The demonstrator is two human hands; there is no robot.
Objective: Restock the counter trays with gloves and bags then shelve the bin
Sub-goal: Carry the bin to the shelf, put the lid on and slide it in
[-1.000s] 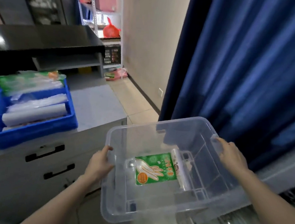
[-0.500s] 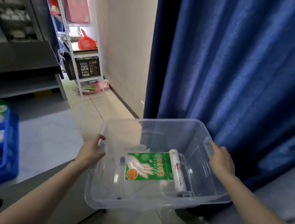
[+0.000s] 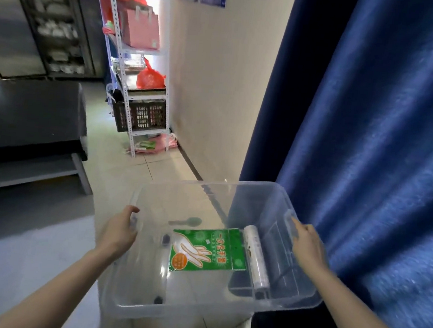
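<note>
Big clear plastic bin [image 3: 270, 310] held up over the floor, left hand [image 3: 119, 230] and right hand [image 3: 307, 246] curled tight on its side rims. Inside: green glove pack [image 3: 206, 250], white bag roll [image 3: 255, 256]. Could slip, tip, spill; could snag the blue curtain [image 3: 381, 152] just right.

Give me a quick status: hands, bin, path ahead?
Left hand and right hand grip clear bin by its ends. Glove pack, bag roll inside. Aisle to white shelf rack open.
</note>
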